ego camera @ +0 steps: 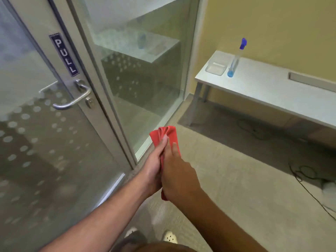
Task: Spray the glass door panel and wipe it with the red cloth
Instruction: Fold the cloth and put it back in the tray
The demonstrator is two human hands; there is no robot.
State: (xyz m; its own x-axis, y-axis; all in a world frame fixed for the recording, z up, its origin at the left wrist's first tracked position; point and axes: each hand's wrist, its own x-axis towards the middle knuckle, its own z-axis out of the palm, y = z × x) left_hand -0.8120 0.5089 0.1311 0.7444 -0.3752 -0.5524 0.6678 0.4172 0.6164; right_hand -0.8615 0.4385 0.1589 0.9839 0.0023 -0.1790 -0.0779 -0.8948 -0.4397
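Hands: your left hand (154,168) and right hand (179,171) meet in front of you at centre frame, palms toward each other, both clasping the red cloth (164,136) between them.
Cloth: it sticks out bunched past your fingertips toward 12 o'clock, and a small end shows below your right wrist; it hangs over the floor, clear of the glass.
Glass door panel (141,70): it stands at 11 o'clock from your hands, fixed in a pale metal frame, reflecting the bench and the bottle; your hands are near its lower corner but not touching it.
Door (36,133): at 9 o'clock, frosted with a dot pattern, carrying a metal lever handle (72,102) and a dark "PULL" sign (64,54) on its frame.
Spray bottle (236,59): upright at 1 o'clock on the bench (272,95), blue head, a little blue liquid at the bottom, well apart from your hands.
Tray: a clear plastic tray (216,67) sits just beside the bottle, on its 9 o'clock side.
Room: yellow wall (281,24) behind the bench, pale carpet floor (245,188), black cables (305,177) trailing at 3 o'clock.
Feet: your shoes (170,236) show at 6 o'clock.
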